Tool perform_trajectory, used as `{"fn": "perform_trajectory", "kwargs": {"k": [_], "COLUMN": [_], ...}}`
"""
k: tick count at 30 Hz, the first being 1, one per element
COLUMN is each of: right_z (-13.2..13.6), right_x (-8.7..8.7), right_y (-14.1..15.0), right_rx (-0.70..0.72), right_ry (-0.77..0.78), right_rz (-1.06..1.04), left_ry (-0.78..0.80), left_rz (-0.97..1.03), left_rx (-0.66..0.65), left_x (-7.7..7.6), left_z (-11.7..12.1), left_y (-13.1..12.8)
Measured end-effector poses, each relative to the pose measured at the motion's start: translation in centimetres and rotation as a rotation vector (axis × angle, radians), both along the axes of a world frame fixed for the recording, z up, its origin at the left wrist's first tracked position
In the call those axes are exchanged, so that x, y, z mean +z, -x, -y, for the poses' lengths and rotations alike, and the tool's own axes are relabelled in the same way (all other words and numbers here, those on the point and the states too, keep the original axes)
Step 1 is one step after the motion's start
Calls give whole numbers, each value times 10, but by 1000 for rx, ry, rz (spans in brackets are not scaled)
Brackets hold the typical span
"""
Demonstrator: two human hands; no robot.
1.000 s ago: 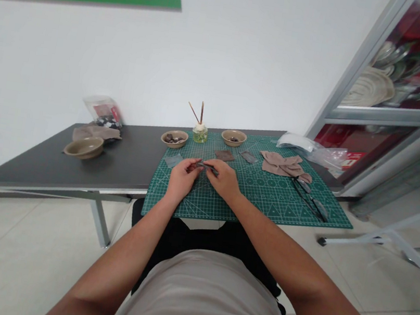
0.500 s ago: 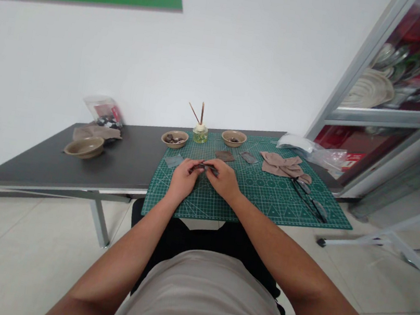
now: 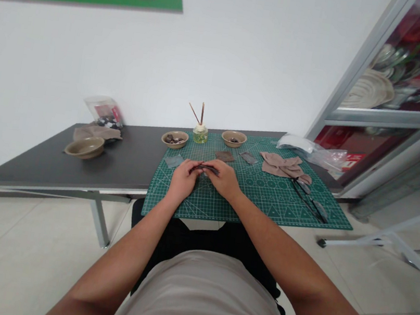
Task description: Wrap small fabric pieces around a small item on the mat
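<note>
My left hand [image 3: 184,177] and my right hand [image 3: 225,179] meet above a green cutting mat [image 3: 251,195]. Both are closed on a thin, dark, flat piece [image 3: 204,166], each gripping one end between thumb and fingers. It is too small and partly covered to tell its kind. Just beyond the hands lie a brown square sheet [image 3: 225,156] and a grey sheet [image 3: 248,157]. A pale grey-blue sheet [image 3: 173,161] sits beside my left hand.
At the mat's far side stand a bowl of dark lumps [image 3: 175,139], a reed diffuser [image 3: 200,134] and another bowl [image 3: 233,139]. To the right are a brown cloth [image 3: 282,165] and glasses [image 3: 309,199]. A tan bowl [image 3: 84,147] is on the left.
The fingers have shifted slightly around the dark piece, and it now shows as a longer, flatter strip between the hands. Everything else stays in place.
</note>
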State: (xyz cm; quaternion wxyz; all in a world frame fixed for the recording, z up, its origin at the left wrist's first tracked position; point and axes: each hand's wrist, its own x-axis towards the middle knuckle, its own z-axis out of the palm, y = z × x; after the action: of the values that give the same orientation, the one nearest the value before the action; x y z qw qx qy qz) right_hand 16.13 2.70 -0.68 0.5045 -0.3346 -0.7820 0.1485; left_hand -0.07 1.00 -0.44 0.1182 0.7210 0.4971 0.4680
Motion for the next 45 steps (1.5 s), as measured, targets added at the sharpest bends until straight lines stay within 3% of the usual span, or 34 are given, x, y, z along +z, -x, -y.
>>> {"fn": "perform_trajectory", "kwargs": {"k": [33, 39, 45], "right_z": [2, 1, 3], "right_x": [-1, -3, -2], "right_y": [-1, -1, -1], "right_rx": [-28, -85, -45], "right_ry": [8, 20, -13], "right_rz": [63, 85, 58], "left_ry": [2, -2, -33], "left_rz": [-25, -9, -36], "left_rx": [-18, -12, -16], "left_x": [2, 2, 1], "left_z": [4, 5, 5], "left_y": [-1, -1, -3]}}
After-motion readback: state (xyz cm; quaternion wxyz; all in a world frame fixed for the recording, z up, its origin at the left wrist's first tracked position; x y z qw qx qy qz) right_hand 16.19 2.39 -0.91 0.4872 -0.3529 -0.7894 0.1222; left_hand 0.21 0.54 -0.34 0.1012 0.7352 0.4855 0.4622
